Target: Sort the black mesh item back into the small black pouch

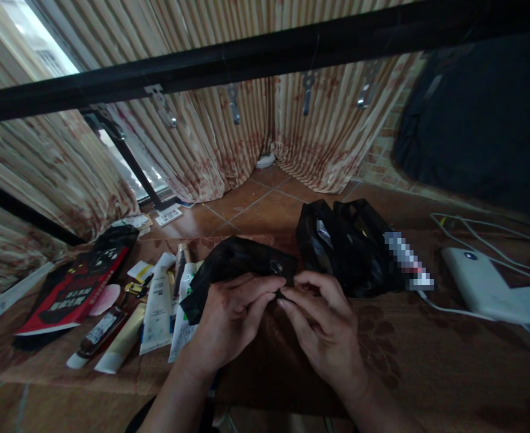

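Note:
A limp black fabric pouch (pixel 233 255) hangs between my hands in the middle of the view, with a small shiny round piece near its right end. The fingers of my left hand (pixel 235 316) pinch its lower right edge. My right hand (pixel 323 325) is closed at the same corner, thumb and fingertips almost meeting the left ones. What exactly lies between the fingertips is hidden. Just left of the pouch are several tubes, among them a white tube (pixel 159 307) and a gold tube (pixel 123 337). Behind my right hand stands a black mesh bag (pixel 321 240) with things inside.
A red and black book (pixel 75 294) and a brown bottle (pixel 100 331) lie on the left of the brown cloth. To the right are a white power bank (pixel 481 282) and its cable (pixel 454 313). A dark metal bar (pixel 246 57) crosses above, before striped curtains (pixel 192 144).

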